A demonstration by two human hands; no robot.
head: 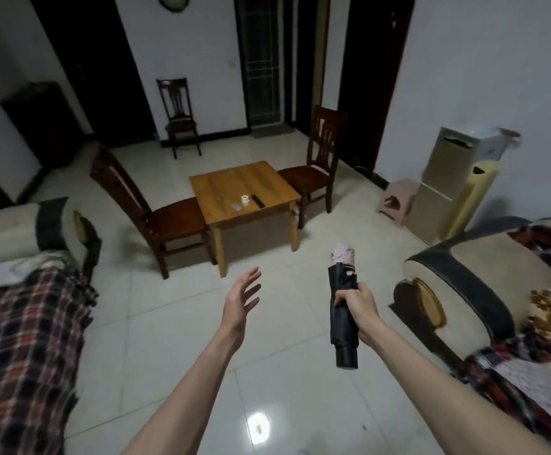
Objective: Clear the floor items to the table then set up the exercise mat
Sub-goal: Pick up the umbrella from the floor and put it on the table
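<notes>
My right hand (359, 307) grips a folded black umbrella (343, 326) with a pink end, held upright above the tiled floor. My left hand (243, 298) is raised beside it, fingers spread and holding nothing. Ahead stands a small square wooden table (267, 182). On its top lie a white tape roll (245, 199), a dark remote (257, 201) and a small pale item (236, 207). A rolled yellow mat (467, 198) leans upright by the right wall.
Dark wooden chairs stand left (156, 221) and right (320, 162) of the table, a third (180, 116) at the back wall. Sofas with plaid covers flank me at left (21, 290) and right (497, 290). A pink stool (395, 198) and a beige appliance (441, 178) stand at right.
</notes>
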